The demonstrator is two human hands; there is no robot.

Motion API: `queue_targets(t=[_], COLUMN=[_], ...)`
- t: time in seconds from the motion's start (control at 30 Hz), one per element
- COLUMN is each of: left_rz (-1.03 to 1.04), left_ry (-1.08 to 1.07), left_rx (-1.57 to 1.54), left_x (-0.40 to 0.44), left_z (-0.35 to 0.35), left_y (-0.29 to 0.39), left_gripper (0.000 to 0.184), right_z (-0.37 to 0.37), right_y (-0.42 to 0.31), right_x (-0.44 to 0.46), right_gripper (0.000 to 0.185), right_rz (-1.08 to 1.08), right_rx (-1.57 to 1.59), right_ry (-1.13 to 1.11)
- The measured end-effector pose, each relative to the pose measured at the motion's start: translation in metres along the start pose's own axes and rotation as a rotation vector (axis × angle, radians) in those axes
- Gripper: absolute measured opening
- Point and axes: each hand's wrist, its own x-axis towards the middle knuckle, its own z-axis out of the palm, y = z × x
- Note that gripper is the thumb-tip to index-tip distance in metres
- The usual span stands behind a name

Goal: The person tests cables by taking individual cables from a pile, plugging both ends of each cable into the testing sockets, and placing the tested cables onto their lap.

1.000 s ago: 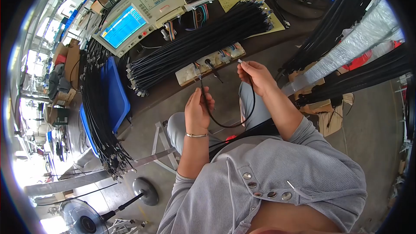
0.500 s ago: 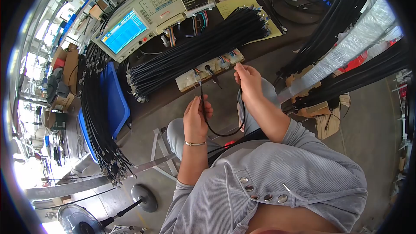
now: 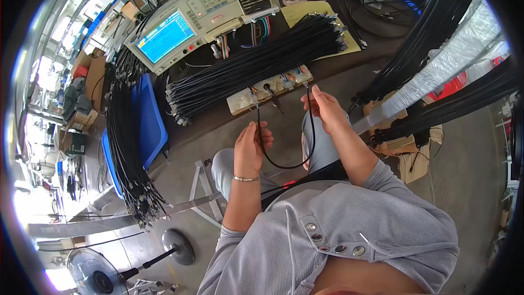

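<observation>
A black cable [image 3: 286, 167] hangs in a U-shaped loop below a pale test fixture block [image 3: 240, 101] on the table edge. Both its ends reach up to the block's front, one at the left and one at the right. My left hand [image 3: 251, 147] is loosely cupped beside the left side of the loop, fingers apart, with the cable passing between thumb and fingers. Near the right end of the cable is my right hand [image 3: 329, 112], thumb raised and fingers spread from it, not pinching the connector. A short dark plug lead [image 3: 274, 98] sticks out from the block's middle.
Behind the block lies a thick bundle of black cables [image 3: 251, 65]. A tester with a lit blue screen [image 3: 166, 37] stands beyond it. At left, more cables hang over a blue tray [image 3: 154, 131]. Wrapped cable bundles [image 3: 442, 65] rise at right; a fan [image 3: 98, 276] stands lower left.
My right hand has loosened its pinch on the cable's right end and drawn slightly back to the right. That end now sits at the block. My left hand has barely moved.
</observation>
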Motion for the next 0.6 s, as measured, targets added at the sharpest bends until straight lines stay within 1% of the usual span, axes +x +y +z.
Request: queue_targets(t=[0.13, 0.27, 0.37, 0.43, 0.6], left_rz=[0.035, 0.047, 0.056, 0.064, 0.087], left_ry=[0.056, 0.079, 0.076, 0.081, 0.079], left_rx=[0.075, 0.079, 0.082, 0.079, 0.089], left_x=[0.003, 0.006, 0.009, 0.01, 0.01], left_z=[-0.002, -0.005, -0.004, -0.003, 0.0], left_y=[-0.001, -0.001, 0.0, 0.001, 0.004], left_gripper=[0.031, 0.032, 0.032, 0.032, 0.032], right_z=[-0.003, -0.003, -0.004, -0.003, 0.001], right_y=[-0.003, -0.005, -0.003, -0.003, -0.01], right_x=[0.0, 0.0, 0.001, 0.004, 0.005], right_gripper=[0.041, 0.041, 0.039, 0.036, 0.035], right_rz=[0.009, 0.033, 0.018, -0.061, -0.063], right_rx=[0.023, 0.02, 0.028, -0.022, -0.02], right_ry=[-0.084, -0.084, -0.094, -0.111, -0.124])
